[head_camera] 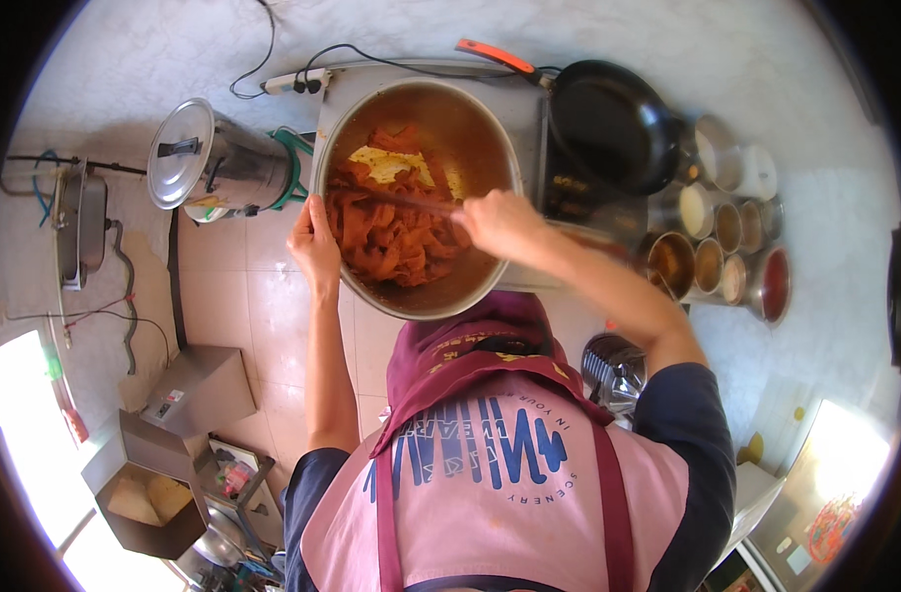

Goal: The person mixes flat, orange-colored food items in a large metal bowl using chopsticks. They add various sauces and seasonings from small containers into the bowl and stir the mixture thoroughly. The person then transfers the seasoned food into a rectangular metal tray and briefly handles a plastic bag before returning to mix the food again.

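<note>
A large round metal pot (514, 159) holds reddish-brown, sauce-coated strips of food (402, 240), with some yellowish pieces (395, 164) among them. My left hand (315, 240) grips the pot's rim at its left side, thumb over the edge. Over the right part of the pot, my right hand (498, 226) is closed around the end of a thin, dark utensil (398, 198), which reaches left across the pot. The utensil's far end is hidden in the food, so its kind cannot be told.
Right of the pot, a black frying pan (609, 126) with an orange handle rests by a dark cooktop (576, 200). Several metal containers (672, 259) of seasonings stand further right. A lidded steel stockpot (243, 163) is at left. A power strip (295, 81) lies behind.
</note>
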`<state>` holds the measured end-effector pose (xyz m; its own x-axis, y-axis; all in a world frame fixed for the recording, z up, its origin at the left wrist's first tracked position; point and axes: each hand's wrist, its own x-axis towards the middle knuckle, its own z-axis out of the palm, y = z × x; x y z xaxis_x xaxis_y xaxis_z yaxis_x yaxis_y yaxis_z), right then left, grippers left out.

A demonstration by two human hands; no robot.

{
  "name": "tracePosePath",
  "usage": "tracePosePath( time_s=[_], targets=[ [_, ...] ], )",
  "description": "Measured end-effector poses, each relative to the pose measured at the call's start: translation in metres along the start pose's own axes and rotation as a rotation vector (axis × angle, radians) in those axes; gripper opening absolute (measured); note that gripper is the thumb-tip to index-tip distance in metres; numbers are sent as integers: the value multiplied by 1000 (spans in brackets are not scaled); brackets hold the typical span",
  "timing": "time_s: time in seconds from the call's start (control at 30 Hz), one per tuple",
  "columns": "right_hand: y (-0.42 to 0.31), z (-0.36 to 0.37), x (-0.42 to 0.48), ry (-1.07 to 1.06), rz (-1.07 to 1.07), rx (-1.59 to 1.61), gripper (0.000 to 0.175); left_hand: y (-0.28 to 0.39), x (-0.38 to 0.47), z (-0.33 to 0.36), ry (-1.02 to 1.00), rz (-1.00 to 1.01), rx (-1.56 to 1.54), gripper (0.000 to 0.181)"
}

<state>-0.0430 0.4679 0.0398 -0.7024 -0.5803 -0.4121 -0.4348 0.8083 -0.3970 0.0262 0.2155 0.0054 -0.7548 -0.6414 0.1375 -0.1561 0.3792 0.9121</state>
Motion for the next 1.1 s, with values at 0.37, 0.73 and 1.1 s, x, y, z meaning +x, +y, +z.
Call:
tracePosePath(
  time_s=[0.37,0.73,1.1],
  targets=[
    [45,98,-59,-251,184,63,37,26,-21,22,39,5,-11,31],
    [11,34,-58,-153,128,465,48,50,-64,31,60,-47,-84,31],
    [52,-29,-39,160,115,-582,17,-133,-64,-8,260,-389,-230,43]
  ],
)
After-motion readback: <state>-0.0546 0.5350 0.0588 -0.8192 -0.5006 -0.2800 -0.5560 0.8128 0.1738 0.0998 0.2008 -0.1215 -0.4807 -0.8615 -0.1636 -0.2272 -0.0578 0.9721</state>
